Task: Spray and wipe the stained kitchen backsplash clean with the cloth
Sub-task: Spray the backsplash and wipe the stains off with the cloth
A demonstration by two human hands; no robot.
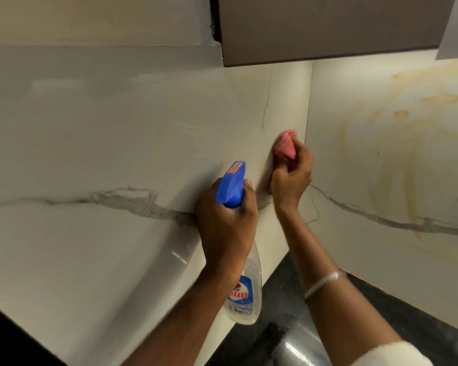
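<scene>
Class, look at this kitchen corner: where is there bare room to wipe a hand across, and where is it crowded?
Free: the wide marble-look left wall panel, from the grey overhead cabinet down to the black countertop; also the orange-stained right wall panel. Crowded: the corner, where the right hand presses the pink cloth and the left hand holds the blue-topped clear spray bottle.

Warm under-cabinet glow; edges bowed, soft.

A brown wall cabinet hangs above a black countertop.
</scene>
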